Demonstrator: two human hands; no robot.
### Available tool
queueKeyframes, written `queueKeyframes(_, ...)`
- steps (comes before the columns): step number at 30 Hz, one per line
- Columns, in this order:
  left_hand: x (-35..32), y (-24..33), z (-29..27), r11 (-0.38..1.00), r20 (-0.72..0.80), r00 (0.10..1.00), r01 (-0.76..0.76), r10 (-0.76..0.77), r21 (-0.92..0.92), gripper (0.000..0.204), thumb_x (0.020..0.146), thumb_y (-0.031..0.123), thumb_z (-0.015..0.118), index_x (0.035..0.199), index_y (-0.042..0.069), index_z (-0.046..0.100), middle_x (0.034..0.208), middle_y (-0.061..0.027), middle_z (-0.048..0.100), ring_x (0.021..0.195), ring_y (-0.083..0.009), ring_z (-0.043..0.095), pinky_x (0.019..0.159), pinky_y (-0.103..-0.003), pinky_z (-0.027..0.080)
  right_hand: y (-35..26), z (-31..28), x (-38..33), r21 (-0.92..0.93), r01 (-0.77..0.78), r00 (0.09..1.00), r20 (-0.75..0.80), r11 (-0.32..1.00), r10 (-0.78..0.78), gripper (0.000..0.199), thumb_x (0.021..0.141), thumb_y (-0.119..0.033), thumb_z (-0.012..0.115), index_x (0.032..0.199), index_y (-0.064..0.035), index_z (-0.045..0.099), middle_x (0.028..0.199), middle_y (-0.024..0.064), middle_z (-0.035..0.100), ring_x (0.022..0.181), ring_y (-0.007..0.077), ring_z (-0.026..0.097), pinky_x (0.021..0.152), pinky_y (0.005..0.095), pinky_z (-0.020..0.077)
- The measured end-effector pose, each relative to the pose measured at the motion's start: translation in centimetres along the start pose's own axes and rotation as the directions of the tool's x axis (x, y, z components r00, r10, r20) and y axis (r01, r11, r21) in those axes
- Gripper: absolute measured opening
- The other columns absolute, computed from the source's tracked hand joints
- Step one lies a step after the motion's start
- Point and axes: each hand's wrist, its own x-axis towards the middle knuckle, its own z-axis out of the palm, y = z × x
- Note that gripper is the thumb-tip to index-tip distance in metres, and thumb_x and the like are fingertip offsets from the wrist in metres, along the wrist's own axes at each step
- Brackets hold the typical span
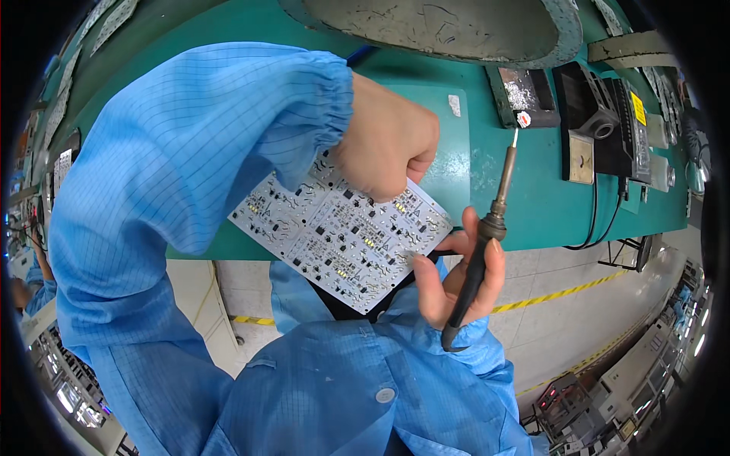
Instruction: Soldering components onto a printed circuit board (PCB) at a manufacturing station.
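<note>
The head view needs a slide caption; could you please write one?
Left hand at a white circuit board, right hand holding a soldering iron, beside a green workbench.

A person in a blue checked smock point(304, 387) at a green bench point(498, 197), seen from above. A pale circuit board point(334, 235) dotted with small components is central, its near corner extending past the bench edge. The curled left hand point(391, 140) covers part of the board's far side, its fingertips hidden. Just right of the board, the right hand point(461, 277) grips a black-handled soldering iron point(493, 226), tip pointing away from the person. Beyond the board, to its right, are a dark box point(544, 118) and a black stand point(584, 95).
</note>
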Motion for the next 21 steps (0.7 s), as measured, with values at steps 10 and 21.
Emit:
queueKeyframes(10,0.0,-0.3,0.6,0.998,-0.027,0.998,-0.058,0.057,-0.04,0.023,0.071,0.008,0.068,0.089,-0.001,0.057,0.079,-0.0116,0.061,0.075,-0.0241,0.059,0.064,-0.036,0.045,-2.1,-7.5,5.6,0.004,0.174,0.972,0.158,0.985,-0.173,0.037,0.088,-0.037,0.051,0.112,-0.0084,0.051,0.074,0.0134,0.056,0.069,0.0232,0.049,0.067,0.0397,0.0403)
queueKeyframes(21,-0.8,-0.1,1.3,0.973,-0.21,0.97,-0.077,0.124,0.22,0.023,0.071,0.009,0.067,0.089,-0.001,0.055,0.081,-0.016,0.06,0.076,-0.0311,0.058,0.065,-0.038,0.044,-2.0,-6.6,8.1,0.227,0.117,0.973,0.168,0.967,-0.157,0.021,0.071,-0.016,0.063,0.08,0.0032,0.062,0.053,0.0082,0.052,0.049,0.0187,0.041,0.048,0.0333,0.0336)
